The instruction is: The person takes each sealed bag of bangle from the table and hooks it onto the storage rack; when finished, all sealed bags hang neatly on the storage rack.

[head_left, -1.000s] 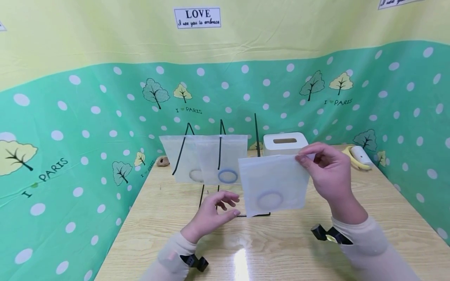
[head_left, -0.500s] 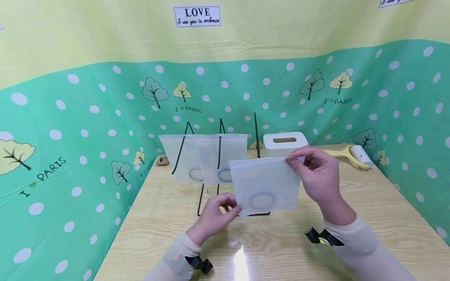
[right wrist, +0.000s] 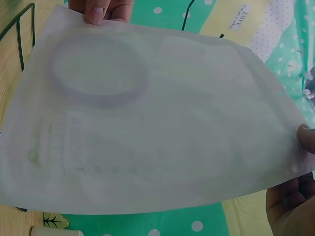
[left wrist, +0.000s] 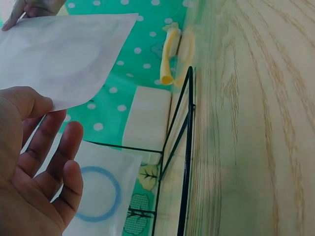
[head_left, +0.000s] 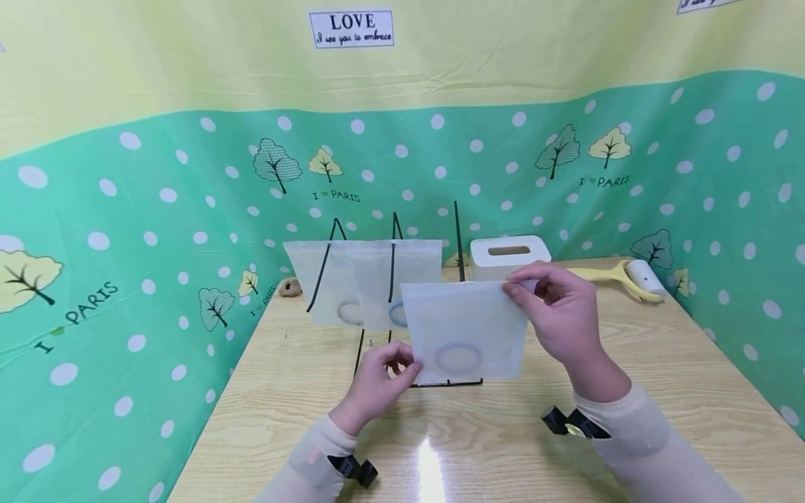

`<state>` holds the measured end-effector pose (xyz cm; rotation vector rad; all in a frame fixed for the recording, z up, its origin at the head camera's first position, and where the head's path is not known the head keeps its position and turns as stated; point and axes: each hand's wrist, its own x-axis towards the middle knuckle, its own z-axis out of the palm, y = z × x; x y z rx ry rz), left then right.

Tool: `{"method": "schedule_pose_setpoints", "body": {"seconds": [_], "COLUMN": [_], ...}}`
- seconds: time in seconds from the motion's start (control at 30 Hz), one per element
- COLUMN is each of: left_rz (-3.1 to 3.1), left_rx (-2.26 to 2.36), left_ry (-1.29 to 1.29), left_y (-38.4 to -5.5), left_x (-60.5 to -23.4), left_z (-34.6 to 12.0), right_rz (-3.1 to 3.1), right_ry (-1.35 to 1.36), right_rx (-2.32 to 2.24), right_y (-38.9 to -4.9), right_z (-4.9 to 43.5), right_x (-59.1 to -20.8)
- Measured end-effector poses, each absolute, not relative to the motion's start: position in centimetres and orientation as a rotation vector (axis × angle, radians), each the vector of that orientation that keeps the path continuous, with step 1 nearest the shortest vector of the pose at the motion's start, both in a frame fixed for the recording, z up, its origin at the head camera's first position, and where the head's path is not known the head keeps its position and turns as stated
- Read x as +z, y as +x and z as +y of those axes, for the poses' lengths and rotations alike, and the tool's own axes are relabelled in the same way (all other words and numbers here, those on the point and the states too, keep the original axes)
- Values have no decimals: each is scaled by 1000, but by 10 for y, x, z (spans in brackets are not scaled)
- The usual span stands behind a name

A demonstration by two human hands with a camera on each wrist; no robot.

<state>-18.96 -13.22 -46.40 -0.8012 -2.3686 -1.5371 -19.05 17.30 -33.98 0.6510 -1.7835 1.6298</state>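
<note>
A frosted, translucent bag with a pale ring showing through it hangs between my hands, above the wooden table. My right hand pinches its top right corner between thumb and fingers. At the lower left edge my left hand pinches the bag with thumb and forefinger; in the left wrist view its other fingers are loosely bent. Behind is a black wire rack. Two similar bags stand in it, overlapping: the left bag shows a greyish ring, the right bag a blue ring, partly covered in the head view.
A white tissue box stands behind the held bag, beside the rack. Farther right lies a yellow-handled roller. A small brown object sits at the table's far left. A dotted green and yellow curtain surrounds the table.
The held bag and my right hand have moved left, toward the rack. My left hand, apart from the bag a second ago, has taken hold of its lower left edge.
</note>
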Motion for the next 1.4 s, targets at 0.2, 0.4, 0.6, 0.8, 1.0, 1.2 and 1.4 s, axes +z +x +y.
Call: {"method": "schedule_pose_setpoints", "body": {"seconds": [0.2, 0.4, 0.6, 0.8, 1.0, 1.2, 1.4], "left_rz": [-2361, -2387, -2418, -2449, -2463, -2471, -2440], "left_rx": [-1554, -1559, -1543, -1544, -1497, -1462, -1472], "left_ry": [-777, -751, -730, -708, -675, -655, -599], "left_y": [-192, -193, -196, -200, -207, -215, -223], "left_x": [-465, -465, -464, -465, -466, -465, -464], "left_z": [-134, -135, -135, -135, -136, -136, -134], "right_rz": [-1773, -1760, -1781, -1781, -1794, -1833, -1862], "right_ry": [676, 680, 672, 663, 649, 613, 577], "right_rx": [1635, 1671, 1658, 1676, 1695, 1702, 1710], "right_y": [-193, -197, -202, -207, -213, -220, -228], "right_z": [170, 168, 167, 166, 167, 168, 169], "right_x": [-339, -341, -343, -343, -343, -344, -345]}}
